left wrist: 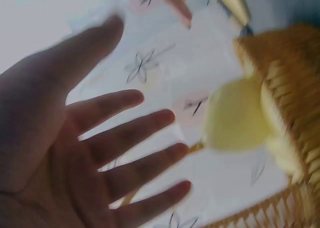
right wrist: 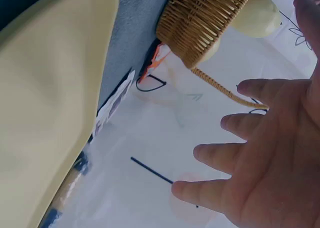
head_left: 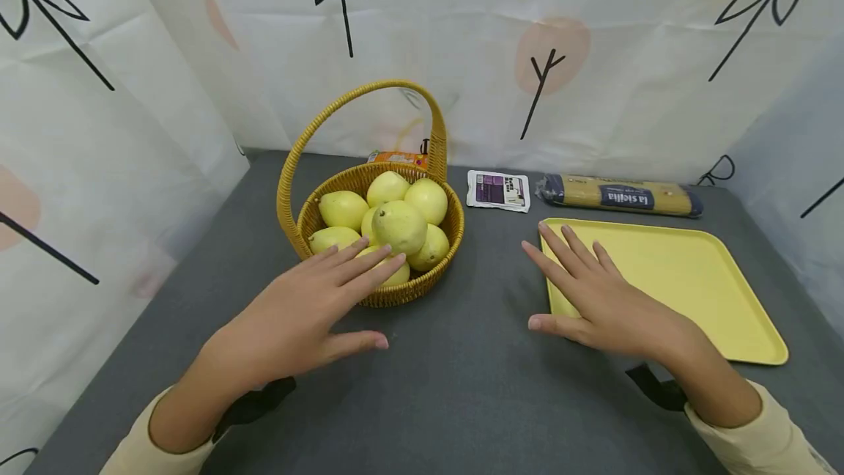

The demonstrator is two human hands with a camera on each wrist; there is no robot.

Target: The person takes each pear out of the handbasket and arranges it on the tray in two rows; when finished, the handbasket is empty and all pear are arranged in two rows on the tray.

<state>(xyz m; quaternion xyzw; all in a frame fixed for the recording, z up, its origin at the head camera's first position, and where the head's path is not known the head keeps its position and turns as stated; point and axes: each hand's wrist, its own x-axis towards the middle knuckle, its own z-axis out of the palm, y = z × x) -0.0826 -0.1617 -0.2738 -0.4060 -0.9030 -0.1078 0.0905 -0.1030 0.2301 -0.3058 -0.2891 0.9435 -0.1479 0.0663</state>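
A wicker basket [head_left: 402,297] with a tall hoop handle holds several pale yellow-green round fruits [head_left: 398,227], heaped above its rim. My left hand [head_left: 297,314], palm down with fingers spread, reaches over the basket's near edge and overlaps the lowest fruit in the head view. Its palm and straight fingers show bare in the left wrist view. On the other side, my right hand [head_left: 593,299] is spread over the left edge of a yellow tray [head_left: 666,284], thumb pointing left. Nothing lies in its palm in the right wrist view.
Behind the tray lies a long pasta packet [head_left: 620,195] with a dark label. A small white and purple sachet [head_left: 498,190] is to its left. An orange packet [head_left: 398,158] shows behind the basket. Patterned white cloth [head_left: 488,57] walls the grey table [head_left: 455,402].
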